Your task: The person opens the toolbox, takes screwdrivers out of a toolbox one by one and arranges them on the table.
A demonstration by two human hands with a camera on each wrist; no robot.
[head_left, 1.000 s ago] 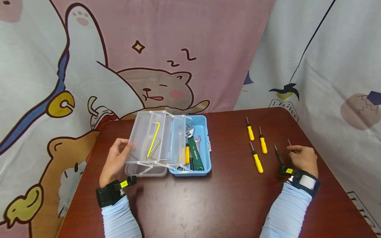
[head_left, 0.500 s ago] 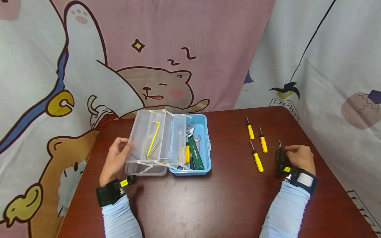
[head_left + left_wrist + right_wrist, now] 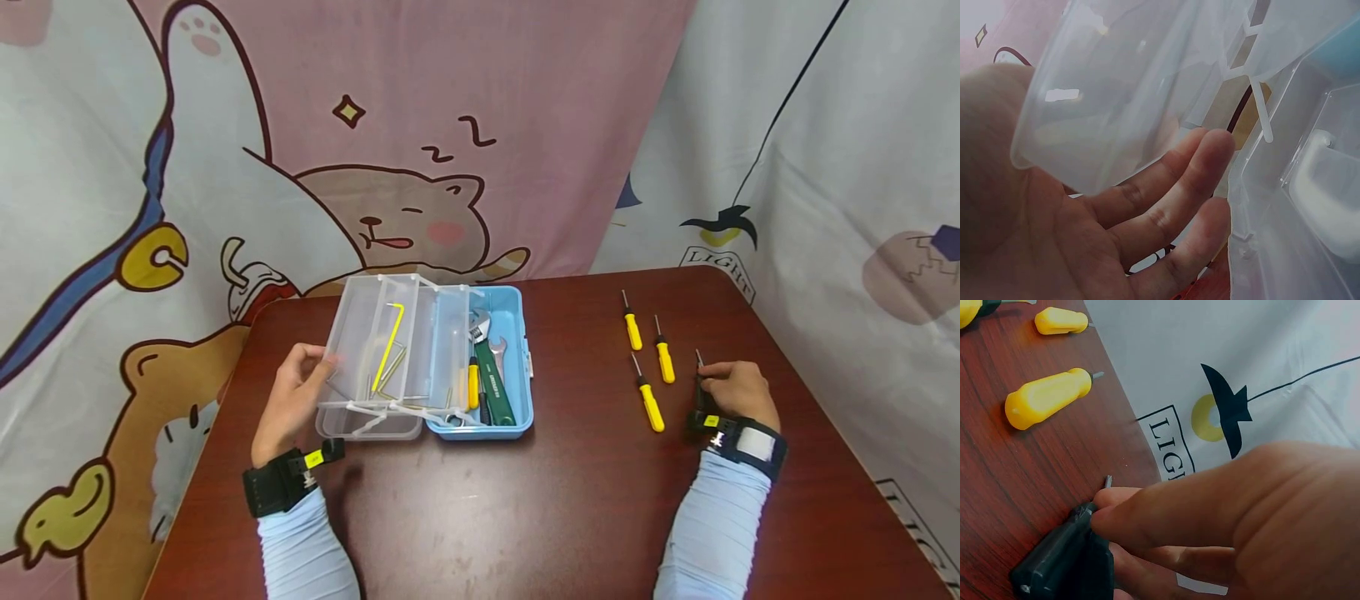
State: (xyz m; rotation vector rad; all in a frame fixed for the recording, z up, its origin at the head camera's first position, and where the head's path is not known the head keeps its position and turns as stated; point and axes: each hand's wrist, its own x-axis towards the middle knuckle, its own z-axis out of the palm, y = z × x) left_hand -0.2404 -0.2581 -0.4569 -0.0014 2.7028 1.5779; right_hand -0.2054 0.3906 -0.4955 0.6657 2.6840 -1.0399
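In the head view my left hand (image 3: 287, 404) grips the left edge of a clear plastic tray (image 3: 356, 333), which is joined by white hinged arms to a blue toolbox (image 3: 517, 358). The left wrist view has the tray's wall (image 3: 1104, 100) between thumb and fingers. At the right, my right hand (image 3: 742, 393) pinches a black-handled screwdriver (image 3: 1054, 559) near its shaft, low over the table. Two dark handles seem to lie side by side there; whether both are pinched I cannot tell. Left of that hand lie yellow screwdrivers (image 3: 650, 408), (image 3: 1050, 397).
Inside the toolbox are a green-handled adjustable wrench (image 3: 491, 379), a small spanner (image 3: 498, 354) and a yellow-handled tool (image 3: 473, 383). Hex keys (image 3: 388, 354) lie in the tray. A printed cloth (image 3: 540, 125) hangs behind the brown table (image 3: 555, 500).
My right hand has moved left along the table, and the black screwdriver at its fingers has come closer to the yellow ones. The left hand stays on the tray.
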